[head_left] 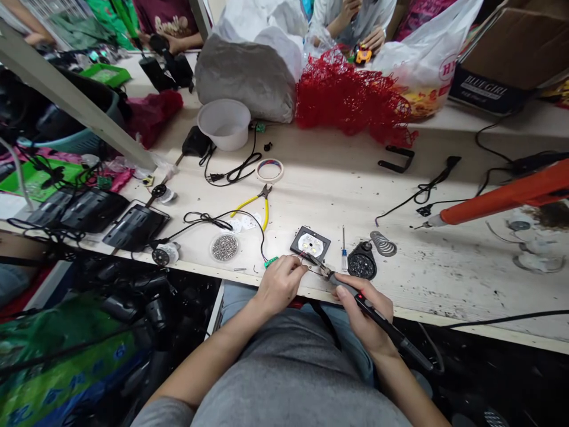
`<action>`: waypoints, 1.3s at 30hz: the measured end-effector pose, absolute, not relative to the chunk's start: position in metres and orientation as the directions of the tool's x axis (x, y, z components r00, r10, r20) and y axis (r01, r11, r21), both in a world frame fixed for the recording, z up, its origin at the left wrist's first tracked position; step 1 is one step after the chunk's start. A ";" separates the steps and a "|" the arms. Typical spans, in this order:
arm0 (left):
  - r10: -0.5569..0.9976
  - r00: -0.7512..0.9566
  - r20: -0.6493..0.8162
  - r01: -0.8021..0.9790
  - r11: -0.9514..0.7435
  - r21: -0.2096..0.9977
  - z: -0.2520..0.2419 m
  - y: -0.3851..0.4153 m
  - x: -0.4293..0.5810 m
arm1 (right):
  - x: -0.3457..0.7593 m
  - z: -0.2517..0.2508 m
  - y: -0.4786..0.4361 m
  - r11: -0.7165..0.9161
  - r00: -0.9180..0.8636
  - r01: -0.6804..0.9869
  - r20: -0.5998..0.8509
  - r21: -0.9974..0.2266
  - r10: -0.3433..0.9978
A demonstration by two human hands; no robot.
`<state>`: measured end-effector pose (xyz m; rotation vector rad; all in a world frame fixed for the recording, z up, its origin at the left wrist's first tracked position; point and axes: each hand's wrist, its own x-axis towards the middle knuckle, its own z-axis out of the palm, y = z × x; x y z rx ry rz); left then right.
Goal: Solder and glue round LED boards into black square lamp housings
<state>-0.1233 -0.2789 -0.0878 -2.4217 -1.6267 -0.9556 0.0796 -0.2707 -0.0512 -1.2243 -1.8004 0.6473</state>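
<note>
A grey-and-black soldering iron (376,314) slants, its red light (360,296) lit, tip near a black four-sided frame (297,239) lying flat around a white plate (306,243).

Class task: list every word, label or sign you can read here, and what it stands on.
"BLUEGIRL": cardboard box; the smaller line beneath is too blurred.
"H": white plastic bag; the rest is unclear.
Maroon shirt: lettering too blurred.
Green-and-blue bag: characters too blurred.
</note>
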 end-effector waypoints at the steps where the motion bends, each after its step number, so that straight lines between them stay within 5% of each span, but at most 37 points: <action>1: 0.816 0.240 0.526 0.859 -0.431 0.276 -0.088 -0.279 -0.123 | 0.079 -0.052 -0.271 0.389 -0.168 0.489 0.353 -0.781 0.920; 25: 0.760 0.189 0.622 0.771 -0.507 0.386 -0.090 -0.278 -0.123 | 0.084 -0.048 -0.273 0.449 -0.232 0.468 0.385 -0.761 0.894; 35: 0.704 0.232 0.671 0.639 -0.630 0.441 -0.087 -0.285 -0.115 | 0.130 -0.010 -0.279 0.271 0.308 0.543 0.488 -0.795 0.816; 39: 0.679 0.241 0.693 0.604 -0.664 0.440 -0.082 -0.284 -0.105 | 0.124 0.015 -0.254 0.246 0.169 0.705 0.494 -0.665 0.853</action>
